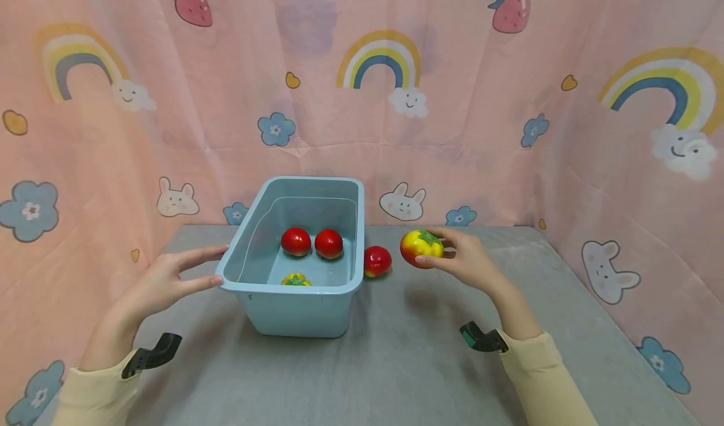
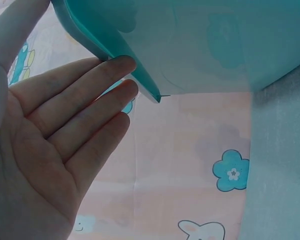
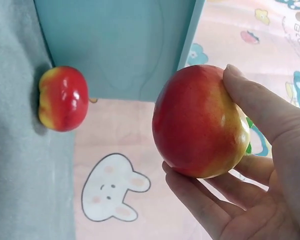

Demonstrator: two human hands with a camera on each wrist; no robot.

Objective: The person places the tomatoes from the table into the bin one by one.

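My right hand point(image 1: 466, 259) holds a red-and-yellow fruit with a green leafy top point(image 1: 422, 248) above the table, right of a light blue plastic bin point(image 1: 296, 313). In the right wrist view, thumb and fingertips grip its sides. My left hand point(image 1: 164, 281) touches the bin's left rim near the front corner, its fingers extended in the left wrist view. Inside the bin lie two shiny red fruits point(image 1: 296, 242) and, partly hidden by the front wall, a yellow fruit with a green top point(image 1: 296, 279). A red apple point(image 1: 377, 261) with a yellow base sits beside the bin's right wall.
The grey tabletop point(image 1: 407, 363) carries the bin and the apple. A pink patterned curtain point(image 1: 452, 149) hangs behind the table and along both sides. Black wrist straps point(image 1: 151, 354) stick out from the yellow sleeves point(image 1: 545, 376).
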